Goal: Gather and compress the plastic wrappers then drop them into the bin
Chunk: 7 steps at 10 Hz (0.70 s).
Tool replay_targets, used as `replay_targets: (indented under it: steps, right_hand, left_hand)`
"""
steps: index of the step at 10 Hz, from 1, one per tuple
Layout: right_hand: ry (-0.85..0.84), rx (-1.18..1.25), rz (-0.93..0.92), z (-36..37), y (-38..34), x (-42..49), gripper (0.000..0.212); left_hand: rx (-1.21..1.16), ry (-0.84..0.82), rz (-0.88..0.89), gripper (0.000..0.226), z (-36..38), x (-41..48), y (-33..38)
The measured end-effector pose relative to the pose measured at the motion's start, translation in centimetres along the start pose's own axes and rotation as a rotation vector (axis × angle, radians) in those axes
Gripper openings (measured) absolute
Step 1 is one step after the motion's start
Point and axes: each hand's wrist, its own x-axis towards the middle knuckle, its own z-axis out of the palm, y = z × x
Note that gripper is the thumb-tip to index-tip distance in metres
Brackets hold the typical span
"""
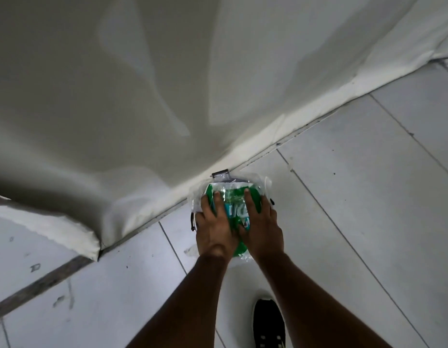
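Observation:
A bundle of green and clear plastic wrappers sits in the mouth of a small round bin on the floor, next to the hanging white cloth. My left hand lies flat on the left side of the bundle, fingers spread. My right hand presses on the right side, fingers pointing away from me. Both palms cover most of the wrappers. Only a metal clip and dark bits of the bin's rim show around the plastic.
A large white cloth hangs down over the upper half of the view to the tiled floor. My black shoe stands on the tiles near the bottom, below my right forearm. A folded cloth corner rests at the left.

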Motion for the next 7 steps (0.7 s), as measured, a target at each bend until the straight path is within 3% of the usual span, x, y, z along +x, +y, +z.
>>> replay_targets:
  steps: [5,7]
  right_hand:
    - [-0.115,-0.157,-0.071,4.5,1.6,4.7,0.08]
    - [0.004,-0.187,-0.187,-2.1,1.4,2.8,0.072]
  left_hand:
    - [0.123,-0.046,-0.096,0.087,5.8,3.9,-0.5]
    - [0.18,0.121,-0.016,0.078,-1.6,0.2,1.0]
